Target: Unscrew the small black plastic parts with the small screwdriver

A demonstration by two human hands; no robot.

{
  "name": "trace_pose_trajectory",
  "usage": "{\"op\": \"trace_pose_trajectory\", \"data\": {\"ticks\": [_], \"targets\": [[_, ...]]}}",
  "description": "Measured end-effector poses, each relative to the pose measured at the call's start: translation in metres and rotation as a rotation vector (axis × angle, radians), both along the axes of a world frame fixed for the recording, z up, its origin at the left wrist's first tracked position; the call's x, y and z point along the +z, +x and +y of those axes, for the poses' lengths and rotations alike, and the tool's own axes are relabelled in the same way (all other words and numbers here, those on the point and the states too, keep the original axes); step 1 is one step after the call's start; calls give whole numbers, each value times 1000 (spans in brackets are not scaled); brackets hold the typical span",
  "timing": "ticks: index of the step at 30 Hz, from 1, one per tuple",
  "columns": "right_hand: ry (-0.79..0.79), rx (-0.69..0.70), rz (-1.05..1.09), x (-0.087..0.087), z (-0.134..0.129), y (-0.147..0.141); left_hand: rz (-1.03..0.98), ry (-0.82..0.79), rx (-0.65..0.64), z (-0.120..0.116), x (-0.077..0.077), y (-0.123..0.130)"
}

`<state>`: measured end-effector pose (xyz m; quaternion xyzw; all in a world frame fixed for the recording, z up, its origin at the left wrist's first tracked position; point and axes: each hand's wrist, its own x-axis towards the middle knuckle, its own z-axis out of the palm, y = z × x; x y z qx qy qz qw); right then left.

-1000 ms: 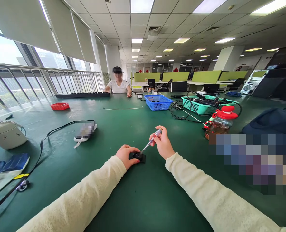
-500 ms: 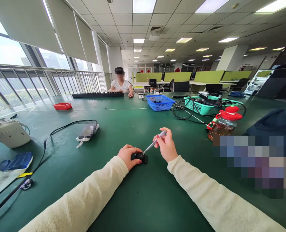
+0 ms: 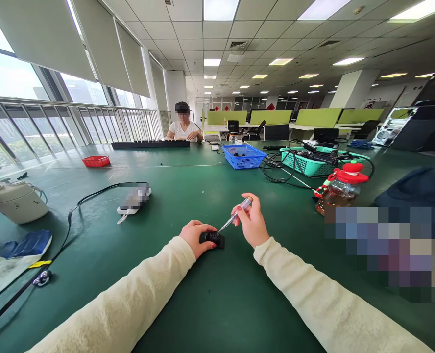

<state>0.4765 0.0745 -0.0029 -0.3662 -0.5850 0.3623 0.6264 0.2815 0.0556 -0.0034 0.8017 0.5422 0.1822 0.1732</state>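
My left hand [image 3: 198, 236] is closed on a small black block-like part [image 3: 214, 239], gripping it between thumb and fingers on the green table [image 3: 210, 304]. What the part is I cannot make out. In my right hand [image 3: 253, 223] is a screwdriver [image 3: 239, 211] with a clear handle, held slanting down to the left. Its thin metal tip meets or nearly meets the top of the black part; exact contact is too small to tell.
A blue basket [image 3: 244, 157], a green basket [image 3: 307, 165] heaped with cables, and a red-lidded bottle [image 3: 340, 189] stand ahead and right. A phone-like item [image 3: 133, 198], black strap [image 3: 69, 220] and cream jug [image 3: 17, 201] lie left. A person [image 3: 183, 128] sits across.
My hands, the black part and the screwdriver stay almost where they were. Across the table, the other person has drawn a hand back from the table's surface.
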Motion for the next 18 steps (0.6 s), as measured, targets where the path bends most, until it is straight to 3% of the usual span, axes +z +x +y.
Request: {"op": "trace_pose_trajectory", "data": {"ticks": [6, 13, 18], "targets": [[-249, 25, 207, -12, 18, 5, 0, 0, 1, -1, 1, 1], [-345, -13, 260, -13, 17, 6, -4, 1, -8, 1, -1, 0], [-317, -58, 188, -13, 16, 6, -9, -14, 4, 1, -1, 1]]}}
